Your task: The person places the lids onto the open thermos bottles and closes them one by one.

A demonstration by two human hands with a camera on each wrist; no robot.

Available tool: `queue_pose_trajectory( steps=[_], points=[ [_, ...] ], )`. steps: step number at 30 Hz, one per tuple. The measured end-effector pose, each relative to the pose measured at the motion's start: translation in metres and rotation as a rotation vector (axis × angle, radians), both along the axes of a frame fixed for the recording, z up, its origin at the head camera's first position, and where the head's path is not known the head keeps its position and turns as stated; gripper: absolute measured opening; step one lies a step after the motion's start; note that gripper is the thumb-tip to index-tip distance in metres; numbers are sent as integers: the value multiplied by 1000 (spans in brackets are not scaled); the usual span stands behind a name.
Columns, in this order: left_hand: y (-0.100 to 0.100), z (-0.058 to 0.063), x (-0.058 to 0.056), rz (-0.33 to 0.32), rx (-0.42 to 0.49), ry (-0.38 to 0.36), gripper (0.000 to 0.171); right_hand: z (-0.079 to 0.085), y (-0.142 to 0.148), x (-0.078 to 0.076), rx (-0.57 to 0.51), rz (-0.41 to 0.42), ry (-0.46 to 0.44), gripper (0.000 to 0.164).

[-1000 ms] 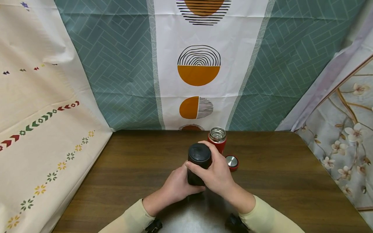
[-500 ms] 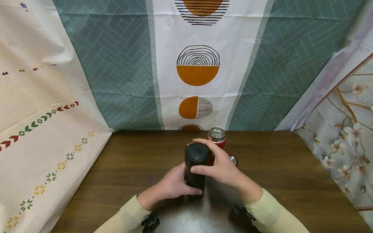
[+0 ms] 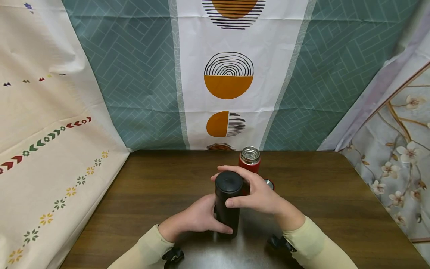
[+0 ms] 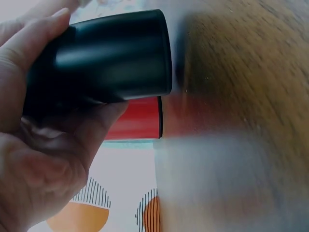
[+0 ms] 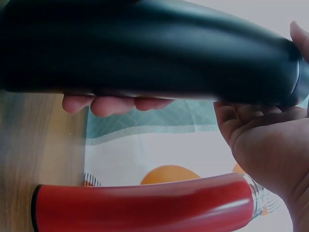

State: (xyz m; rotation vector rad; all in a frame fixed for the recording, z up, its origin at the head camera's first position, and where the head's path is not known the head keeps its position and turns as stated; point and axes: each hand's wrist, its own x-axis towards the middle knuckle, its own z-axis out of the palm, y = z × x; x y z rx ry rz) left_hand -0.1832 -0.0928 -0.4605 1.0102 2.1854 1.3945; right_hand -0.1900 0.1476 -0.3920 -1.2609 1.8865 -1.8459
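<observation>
A black thermos [image 3: 229, 215] with its lid on stands nearly upright between both hands. My left hand [image 3: 196, 216] grips its lower body, thumb across the front. High up near the lid, my right hand [image 3: 263, 196] curls round it with fingers behind and thumb in front. In the left wrist view the base of the thermos is just above the tabletop or touching it; I cannot tell which. Behind the right hand stands an uncapped red thermos [image 3: 249, 166], its steel mouth showing. Its red-and-steel lid [image 3: 270, 184] lies beside it, partly covered by the right hand.
The dark brown wooden table [image 3: 319, 209] runs back to a green and white hanging cloth [image 3: 141, 112]. A cream cloth [image 3: 67, 209] borders the left side and a floral cloth [image 3: 396, 164] the right.
The black thermos has come down towards the table and nearer to me. My right hand has shifted its hold and now covers more of the red lid. My left hand still grips the body.
</observation>
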Motion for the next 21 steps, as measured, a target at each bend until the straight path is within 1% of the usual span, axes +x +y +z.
queue_pose_trajectory(
  steps=[8, 12, 16, 19, 21],
  points=[
    [-1, 1, 0, -69, 21, -24, 76, -2, 0, -1, -19, 40, 16, 82],
    [-1, 1, 0, -87, 21, -33, 73, -2, 0, -2, -7, 22, 40, 75],
    [-1, 2, 0, -64, 19, -17, 71, -2, -2, -1, 17, -28, 91, 64],
    [0, 2, 0, -29, 11, 0, 74, -1, -3, 0, 25, -61, 120, 63],
    [1, 3, 1, -5, 3, 8, 77, 0, -3, 2, 26, -75, 118, 63]
  ],
)
